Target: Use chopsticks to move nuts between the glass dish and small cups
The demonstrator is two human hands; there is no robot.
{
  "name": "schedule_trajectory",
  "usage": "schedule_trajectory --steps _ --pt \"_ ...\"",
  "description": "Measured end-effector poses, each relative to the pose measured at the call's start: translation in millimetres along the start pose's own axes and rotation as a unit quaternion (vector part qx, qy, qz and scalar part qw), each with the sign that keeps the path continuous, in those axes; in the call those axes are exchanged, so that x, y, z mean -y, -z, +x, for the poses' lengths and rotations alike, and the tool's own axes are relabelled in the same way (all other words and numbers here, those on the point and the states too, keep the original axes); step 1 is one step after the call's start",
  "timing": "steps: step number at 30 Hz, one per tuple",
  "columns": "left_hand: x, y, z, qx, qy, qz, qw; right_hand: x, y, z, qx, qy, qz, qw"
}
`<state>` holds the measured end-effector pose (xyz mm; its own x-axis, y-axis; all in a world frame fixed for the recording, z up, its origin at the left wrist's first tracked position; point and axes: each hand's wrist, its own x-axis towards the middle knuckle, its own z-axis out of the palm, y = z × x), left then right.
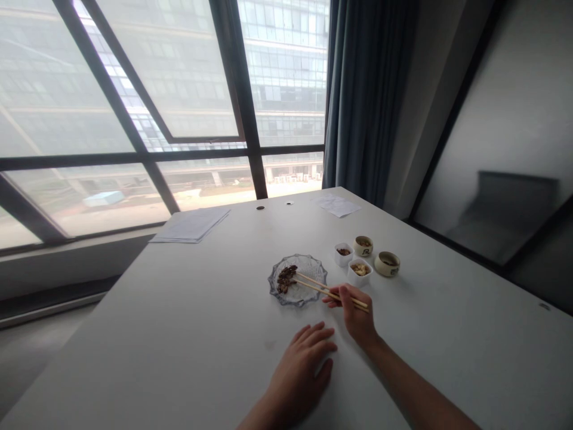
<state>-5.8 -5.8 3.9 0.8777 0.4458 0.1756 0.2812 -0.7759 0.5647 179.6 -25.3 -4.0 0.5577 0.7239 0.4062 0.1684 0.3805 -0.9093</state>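
One cut-glass plate [316, 269] serves as the landmark, resting on a white table [179, 310]. On the plate, toward its far-left side, lies one heap of dark brown food pieces [285, 278]; exact count not readable. One pair of wooden chopsticks [329, 289] crosses the plate's right rim, their tips slightly apart at the edge of the heap. Whether they pinch a piece cannot be told.

Two hands in view. Right hand [356, 310], just beside the plate on the near right: grip closed around the chopsticks. Left hand [299, 370], nearer the person than the plate: grip open, fingers spread, palm down on the table, holding nothing.

Four small cups stand right of the plate: two square white cups [343, 254] [360, 272] and two round ceramic cups [363, 245] [387, 263], all holding food. Beyond the plate, well apart: one stack of papers [190, 226] to the left, loose sheets [338, 206] to the right.
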Motion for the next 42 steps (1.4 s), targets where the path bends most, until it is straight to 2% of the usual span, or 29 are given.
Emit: schedule_trajectory --steps 6,10,28,34,42 --pt "-1.7 0.8 -0.3 0.0 0.002 -0.001 1.0 -2.9 -4.4 8.6 0.0 -0.052 0.012 0.999" --pt "-1.9 0.9 -0.3 0.002 0.005 -0.006 1.0 -4.1 -6.3 10.7 -0.006 -0.064 0.012 0.998" --pt "-0.5 0.1 0.4 0.001 0.007 -0.019 1.0 -5.7 -4.1 1.3 -0.063 -0.005 -0.012 0.998" --pt "0.2 -0.3 -0.1 0.0 0.002 -0.019 1.0 -0.9 2.9 9.3 -0.132 0.046 -0.025 0.99" --pt "-1.4 0.7 -1.0 0.003 0.002 -0.017 1.0 -1.8 36.5 35.7 -0.232 0.109 -0.074 0.964"
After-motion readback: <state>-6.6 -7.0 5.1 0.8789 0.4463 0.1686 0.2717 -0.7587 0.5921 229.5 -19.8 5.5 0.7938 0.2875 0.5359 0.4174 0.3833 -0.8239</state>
